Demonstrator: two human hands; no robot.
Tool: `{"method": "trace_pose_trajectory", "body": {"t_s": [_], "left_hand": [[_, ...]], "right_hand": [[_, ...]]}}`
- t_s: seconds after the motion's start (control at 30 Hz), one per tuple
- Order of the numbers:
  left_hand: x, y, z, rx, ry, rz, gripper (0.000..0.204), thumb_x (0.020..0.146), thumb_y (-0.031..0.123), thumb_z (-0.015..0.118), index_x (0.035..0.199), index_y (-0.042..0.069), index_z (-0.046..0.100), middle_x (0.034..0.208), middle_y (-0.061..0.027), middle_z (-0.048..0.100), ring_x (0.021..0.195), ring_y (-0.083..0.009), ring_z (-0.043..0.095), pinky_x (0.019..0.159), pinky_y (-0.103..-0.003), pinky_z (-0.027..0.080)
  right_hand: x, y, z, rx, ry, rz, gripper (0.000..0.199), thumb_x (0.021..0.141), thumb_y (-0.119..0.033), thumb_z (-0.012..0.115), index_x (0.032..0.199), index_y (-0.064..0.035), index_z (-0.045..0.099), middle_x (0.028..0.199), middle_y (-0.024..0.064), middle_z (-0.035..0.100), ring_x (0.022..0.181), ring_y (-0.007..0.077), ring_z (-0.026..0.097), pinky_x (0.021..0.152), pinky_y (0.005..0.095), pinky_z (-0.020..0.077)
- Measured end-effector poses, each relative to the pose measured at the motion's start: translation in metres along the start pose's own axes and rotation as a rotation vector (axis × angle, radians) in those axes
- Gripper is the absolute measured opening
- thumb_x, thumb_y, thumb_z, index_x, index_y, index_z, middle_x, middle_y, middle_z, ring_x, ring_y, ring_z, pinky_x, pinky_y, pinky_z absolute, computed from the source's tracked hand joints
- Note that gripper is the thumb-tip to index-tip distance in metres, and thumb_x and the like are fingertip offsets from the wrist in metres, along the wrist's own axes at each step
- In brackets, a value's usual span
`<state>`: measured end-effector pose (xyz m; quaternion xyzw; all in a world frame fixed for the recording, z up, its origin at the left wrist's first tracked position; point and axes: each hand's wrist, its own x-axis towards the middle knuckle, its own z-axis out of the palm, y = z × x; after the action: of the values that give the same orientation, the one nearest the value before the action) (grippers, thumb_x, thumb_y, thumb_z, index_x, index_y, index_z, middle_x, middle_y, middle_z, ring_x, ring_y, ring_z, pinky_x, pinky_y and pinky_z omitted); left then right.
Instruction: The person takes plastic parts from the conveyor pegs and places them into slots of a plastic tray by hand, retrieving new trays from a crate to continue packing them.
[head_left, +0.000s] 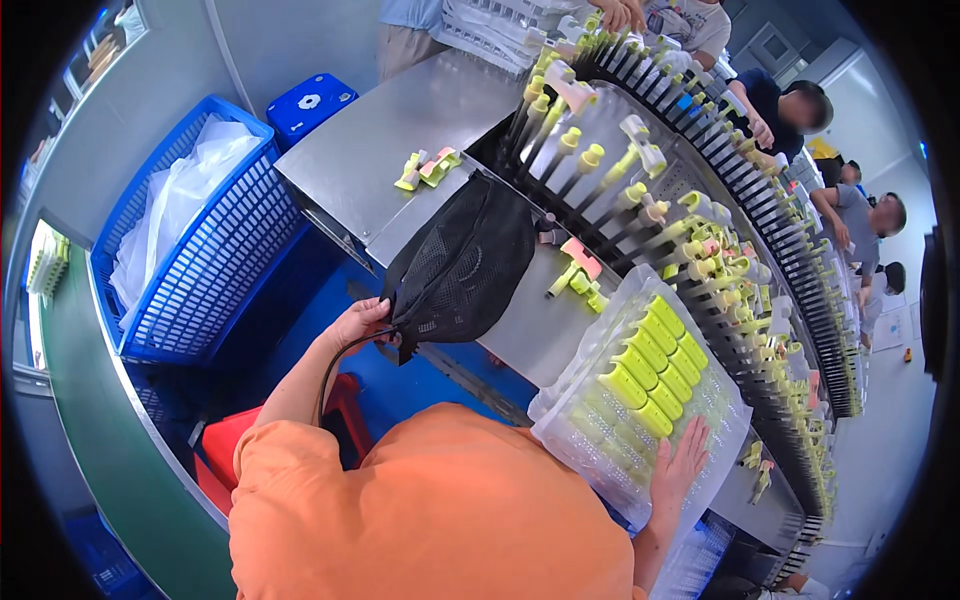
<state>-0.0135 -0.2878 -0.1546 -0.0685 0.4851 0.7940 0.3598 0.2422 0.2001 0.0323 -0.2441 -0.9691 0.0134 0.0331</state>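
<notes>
A black mesh bag (465,262) lies across the metal table's near edge, with a thin black cord hanging from its lower corner. My left hand (366,320) is closed on that corner, fingers pinched on the fabric. My right hand (684,460) rests flat, fingers stretched out, on a clear plastic tray (560,405) at the right. Rows of yellow-green oblong parts (650,362) fill the tray's far half; translucent plastic sheeting clouds the nearer rows. Just beyond the tray lies a yellow-green and pink clip-like piece (577,270).
A curved conveyor with black slats (690,135) carries many yellow-green parts on the right; several people work beyond it. At left stand a blue basket (225,285) with clear plastic bags, a blue stool (310,105) and a red bin (235,440). Small clips (425,168) lie on the metal table (400,120).
</notes>
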Motion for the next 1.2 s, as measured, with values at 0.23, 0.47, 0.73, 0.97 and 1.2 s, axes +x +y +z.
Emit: {"method": "trace_pose_trajectory", "body": {"t_s": [0.23, 0.47, 0.73, 0.97, 1.2], "left_hand": [[0.002, -0.009, 0.0, 0.053, -0.059, -0.053, 0.035, 0.095, 0.036, 0.057, 0.121, 0.013, 0.056, 0.107, -0.003, 0.067, 0.096, -0.0181, 0.065, 0.084, -0.045, 0.052], [-0.006, -0.031, 0.037, -0.304, -0.253, -0.098, 0.059, 0.096, 0.048, 0.044, 0.139, 0.007, 0.044, 0.127, -0.016, 0.059, 0.112, -0.0352, 0.059, 0.097, -0.054, 0.044], [-0.013, -0.035, 0.067, 0.001, 0.16, 0.116, 0.026, 0.1, 0.035, 0.048, 0.097, 0.011, 0.059, 0.082, 0.001, 0.06, 0.071, -0.008, 0.054, 0.06, -0.025, 0.044], [-0.045, 0.057, 0.085, 0.874, 0.514, 0.784, 0.019, 0.096, 0.02, 0.056, 0.098, 0.002, 0.057, 0.068, -0.0151, 0.057, 0.058, -0.0251, 0.058, 0.056, -0.032, 0.045], [-0.097, 0.146, 0.13, 1.498, 0.261, 1.199, 0.023, 0.083, 0.013, 0.066, 0.102, 0.002, 0.059, 0.075, -0.0119, 0.061, 0.064, -0.0315, 0.062, 0.055, -0.038, 0.047]], "right_hand": [[0.0, -0.005, -0.006, 0.006, -0.009, 0.021, 0.066, 0.095, -0.033, 0.048, 0.15, -0.0069, 0.023, 0.157, 0.0116, 0.022, 0.146, 0.0326, 0.015, 0.115, 0.0552, 0.0094], [-0.001, -0.005, -0.006, 0.005, -0.004, 0.011, 0.065, 0.096, -0.034, 0.047, 0.15, -0.0068, 0.024, 0.157, 0.0124, 0.023, 0.146, 0.0328, 0.015, 0.115, 0.0555, 0.0086], [-0.001, -0.005, -0.005, -0.005, -0.003, 0.015, 0.065, 0.095, -0.035, 0.047, 0.15, -0.007, 0.024, 0.157, 0.0126, 0.023, 0.146, 0.0327, 0.016, 0.115, 0.0551, 0.0083], [-0.002, -0.001, -0.005, -0.003, -0.015, 0.016, 0.066, 0.095, -0.035, 0.048, 0.15, -0.0066, 0.024, 0.157, 0.0124, 0.023, 0.146, 0.0327, 0.016, 0.115, 0.0548, 0.0083], [-0.001, -0.002, -0.01, 0.046, -0.044, 0.009, 0.066, 0.094, -0.034, 0.051, 0.149, -0.0067, 0.026, 0.156, 0.0126, 0.024, 0.146, 0.0324, 0.016, 0.115, 0.0554, 0.0093]]}}
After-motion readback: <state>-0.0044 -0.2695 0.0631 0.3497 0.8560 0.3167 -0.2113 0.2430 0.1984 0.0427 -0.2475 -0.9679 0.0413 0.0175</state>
